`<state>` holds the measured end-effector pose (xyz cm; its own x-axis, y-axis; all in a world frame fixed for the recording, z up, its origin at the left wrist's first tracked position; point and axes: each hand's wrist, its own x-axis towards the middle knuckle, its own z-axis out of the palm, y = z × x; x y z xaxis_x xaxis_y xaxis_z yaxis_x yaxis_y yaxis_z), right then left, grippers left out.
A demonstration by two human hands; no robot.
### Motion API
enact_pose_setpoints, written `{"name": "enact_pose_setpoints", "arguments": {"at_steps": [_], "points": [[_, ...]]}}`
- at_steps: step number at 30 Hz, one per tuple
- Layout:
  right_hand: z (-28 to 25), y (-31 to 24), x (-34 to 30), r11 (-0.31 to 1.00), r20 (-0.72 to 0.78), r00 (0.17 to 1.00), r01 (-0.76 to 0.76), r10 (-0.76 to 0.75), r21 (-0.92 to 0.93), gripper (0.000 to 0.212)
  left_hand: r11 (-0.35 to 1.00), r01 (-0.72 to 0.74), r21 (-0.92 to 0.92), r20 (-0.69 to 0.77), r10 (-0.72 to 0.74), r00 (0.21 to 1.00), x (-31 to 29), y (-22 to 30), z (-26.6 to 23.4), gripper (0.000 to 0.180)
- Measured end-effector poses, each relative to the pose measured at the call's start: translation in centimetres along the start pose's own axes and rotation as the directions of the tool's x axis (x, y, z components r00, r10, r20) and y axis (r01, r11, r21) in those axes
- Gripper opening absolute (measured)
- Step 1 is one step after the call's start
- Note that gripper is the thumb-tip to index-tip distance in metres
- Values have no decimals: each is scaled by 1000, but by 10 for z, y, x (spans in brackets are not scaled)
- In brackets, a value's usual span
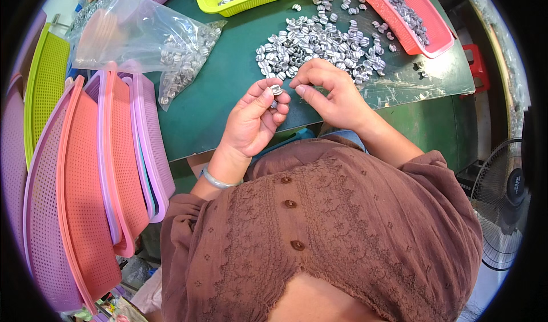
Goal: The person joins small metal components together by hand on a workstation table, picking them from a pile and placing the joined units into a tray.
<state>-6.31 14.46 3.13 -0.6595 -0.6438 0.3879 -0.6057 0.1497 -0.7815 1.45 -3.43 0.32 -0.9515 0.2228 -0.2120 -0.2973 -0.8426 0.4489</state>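
Observation:
My left hand (251, 119) is closed, its thumb and forefinger pinching a small curved silver piece with dark stripes (276, 89). A second such piece (273, 104) shows against its curled fingers. Just to the right, my right hand (334, 91) is closed with thumb and forefinger drawn near each other; anything between those tips is too small or hidden to make out. Beyond both hands a loose heap of the same striped pieces (319, 42) lies on the green tabletop (228, 53).
A clear plastic bag (137, 42) with more pieces lies at the left. A yellow-green basket (251, 2) and a pink basket (425, 45) holding pieces stand at the back. Stacked purple and coral baskets (85, 185) line the left; a fan (502, 196) stands right.

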Motion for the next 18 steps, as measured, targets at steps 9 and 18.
{"name": "enact_pose_setpoints", "arguments": {"at_steps": [9, 18], "points": [[9, -7, 2, 995, -108, 990, 93, -90, 21, 13, 998, -53, -16, 16, 53, 998, 0, -6, 0, 14], [14, -7, -1, 997, -128, 989, 76, -79, -30, 14, 997, -9, -80, 9, 9, 1000, 0, -8, -1, 15]]}}
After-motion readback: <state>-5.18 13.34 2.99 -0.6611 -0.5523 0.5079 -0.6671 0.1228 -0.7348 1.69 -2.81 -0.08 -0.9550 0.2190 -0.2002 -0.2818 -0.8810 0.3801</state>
